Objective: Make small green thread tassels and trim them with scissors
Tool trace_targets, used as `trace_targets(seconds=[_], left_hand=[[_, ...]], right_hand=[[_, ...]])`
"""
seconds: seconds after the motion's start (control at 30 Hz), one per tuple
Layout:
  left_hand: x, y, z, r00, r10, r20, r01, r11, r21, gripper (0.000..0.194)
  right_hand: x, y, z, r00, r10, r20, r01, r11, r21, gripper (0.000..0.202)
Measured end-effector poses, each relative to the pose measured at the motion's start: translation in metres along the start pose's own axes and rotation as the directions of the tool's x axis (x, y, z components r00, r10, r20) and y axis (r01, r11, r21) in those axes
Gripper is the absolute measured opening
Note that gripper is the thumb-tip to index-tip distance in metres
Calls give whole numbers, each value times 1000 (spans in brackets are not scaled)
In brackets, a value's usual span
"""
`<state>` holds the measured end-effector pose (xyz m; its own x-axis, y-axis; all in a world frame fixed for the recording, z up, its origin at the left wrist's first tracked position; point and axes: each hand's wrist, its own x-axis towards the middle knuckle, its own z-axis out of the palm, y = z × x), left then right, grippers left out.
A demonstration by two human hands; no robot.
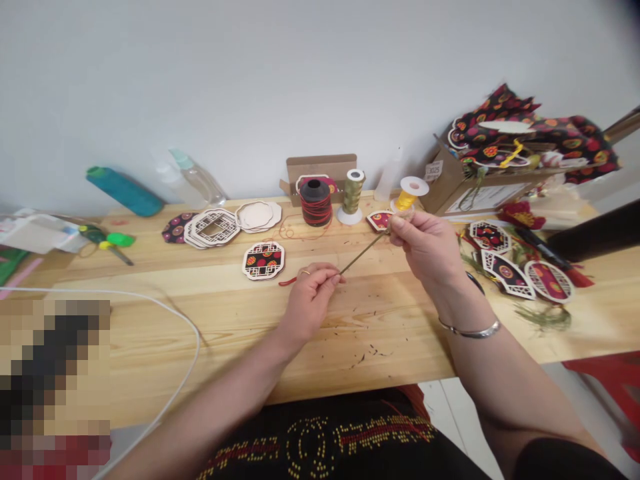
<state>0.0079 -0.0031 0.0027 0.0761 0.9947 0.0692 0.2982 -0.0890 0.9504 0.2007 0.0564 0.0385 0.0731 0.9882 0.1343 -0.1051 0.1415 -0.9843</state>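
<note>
An olive-green cord (364, 255) runs slanting between my two hands above the wooden table. My left hand (316, 293) pinches its lower end near the middle of the table. Higher and to the right, my right hand (423, 243) grips the upper end between thumb and fingers, in front of a yellow spool (406, 199). A red strip (288, 282) shows just left of my left hand. A patterned octagonal piece (264, 261) lies further left. Behind the hands stand a black cone with red thread (316, 205) and a green thread spool (353, 195).
Wooden frame pieces (212, 228) lie at the back left, near a teal thread cone (125, 191) and bottles. A cardboard box (480, 190) with patterned fabric stands back right, above decorated pieces (505, 273). A white cable (193, 333) curves across the left side.
</note>
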Motion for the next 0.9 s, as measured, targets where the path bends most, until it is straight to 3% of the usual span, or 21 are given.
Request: trace_targets(seconds=[0.33,0.53,0.6,0.67,0.77,0.83,0.9], left_hand=[[3,-4,0,996,-60,-61,64,995,73,17],[1,2,-1,971,-67,-231,57,997,-50,27],[-1,5,-1,985,-123,-125,98,977,-187,19],[-3,8,0,959,-248,134,281,877,-389,20],[-5,10,0,813,-321,485,564,641,-521,26],[-4,10,-2,735,-325,595,662,536,-524,30],[-2,11,-3,703,-330,630,702,463,-541,33]], right_hand=[[4,-10,-15,979,-167,-121,165,986,-26,28],[8,-9,-18,948,-249,-196,246,969,-38,23],[7,-7,-16,939,-272,-211,255,961,-104,19],[3,-4,-11,931,-321,-173,290,939,-182,14],[-8,2,3,908,-416,37,405,855,-325,6],[-16,6,12,861,-450,236,508,758,-409,9],[-24,10,20,777,-472,416,627,642,-442,16]])
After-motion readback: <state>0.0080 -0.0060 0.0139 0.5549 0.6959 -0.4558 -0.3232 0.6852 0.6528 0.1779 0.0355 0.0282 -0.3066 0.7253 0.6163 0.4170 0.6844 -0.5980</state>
